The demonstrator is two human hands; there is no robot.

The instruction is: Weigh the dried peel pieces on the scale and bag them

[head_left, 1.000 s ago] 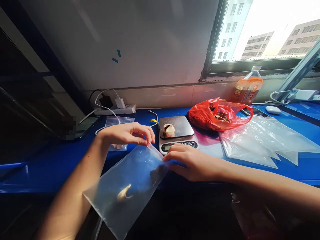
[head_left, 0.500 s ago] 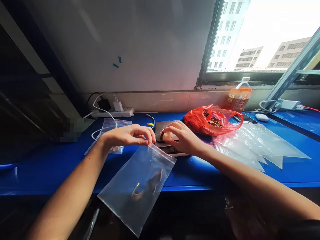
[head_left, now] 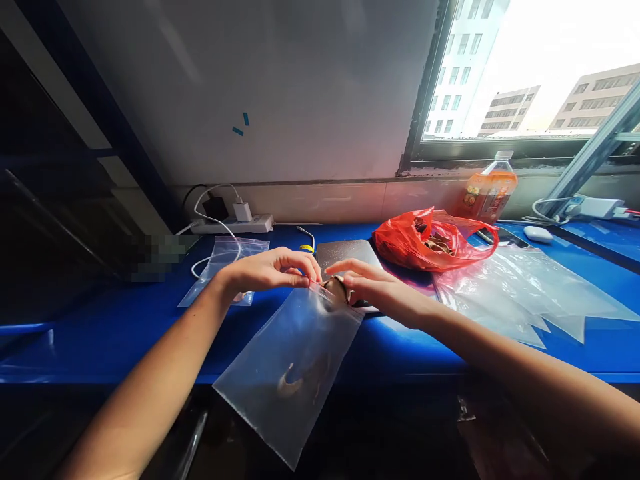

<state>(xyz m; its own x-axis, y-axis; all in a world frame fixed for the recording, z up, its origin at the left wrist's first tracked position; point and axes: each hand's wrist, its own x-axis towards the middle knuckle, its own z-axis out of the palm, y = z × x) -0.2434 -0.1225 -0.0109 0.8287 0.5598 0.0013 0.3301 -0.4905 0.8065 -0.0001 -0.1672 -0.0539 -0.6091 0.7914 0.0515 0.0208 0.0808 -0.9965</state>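
Note:
My left hand pinches the top edge of a clear zip-lock bag, which hangs over the table's front edge. Low in the bag lie curled brown pieces that look like dried peel. At the bag's mouth, my right hand holds another piece of dried peel, curled and brownish. Its fingers are bent around the piece, and part of it shows through the plastic. Behind both hands sits a flat kitchen scale, its front mostly covered by the bag and the right hand.
A red plastic bag with brown pieces inside stands right of the scale. Beside it are several flat clear bags, a bottle of orange drink and a white mouse. Another clear bag and a power strip are at left.
My right hand has brought the piece of dried peel from above the scale down to the bag's mouth. My left hand keeps its pinch; the view has shifted slightly.

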